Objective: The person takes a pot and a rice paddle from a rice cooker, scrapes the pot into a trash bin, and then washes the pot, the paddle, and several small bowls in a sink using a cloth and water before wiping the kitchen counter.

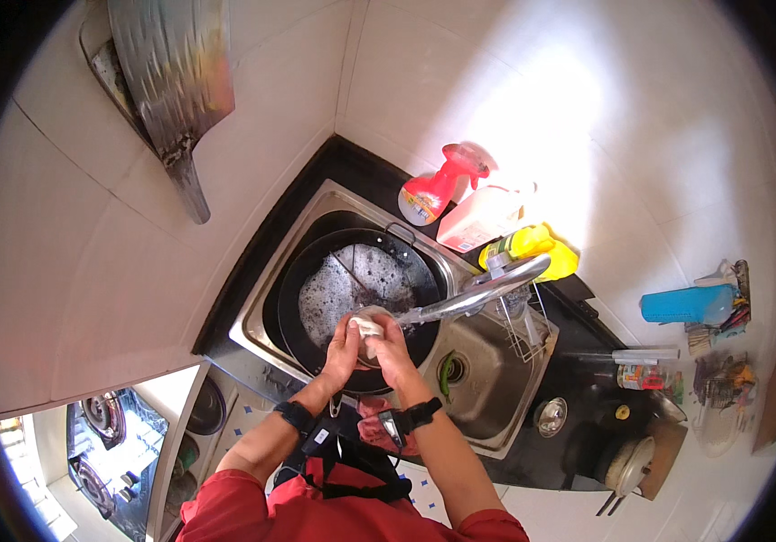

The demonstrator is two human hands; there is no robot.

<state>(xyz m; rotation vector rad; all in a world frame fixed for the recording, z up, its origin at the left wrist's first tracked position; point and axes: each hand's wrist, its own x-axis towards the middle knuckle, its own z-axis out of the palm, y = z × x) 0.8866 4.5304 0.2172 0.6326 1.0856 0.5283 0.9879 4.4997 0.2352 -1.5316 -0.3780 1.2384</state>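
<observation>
Both my hands are together over the near rim of a large black wok (293, 321). My left hand (344, 350) and my right hand (392, 350) close around a small whitish wad (367, 326). It looks wet and cloth-like, but my fingers cover much of it, so its exact kind is unclear. Foamy soapy water (338, 287) fills the wok, which sits in the left basin of the steel sink (252, 318). A chrome faucet (487, 294) reaches in from the right, its water running toward my hands.
A green chili (445, 375) lies by the drain in the right basin (496, 388). Behind the sink stand a red spray bottle (438, 188), a pink jug (478, 219) and a yellow bottle (519, 246). A wire rack (523, 339) is beside the faucet; a lidded pot (627, 465) stands far right.
</observation>
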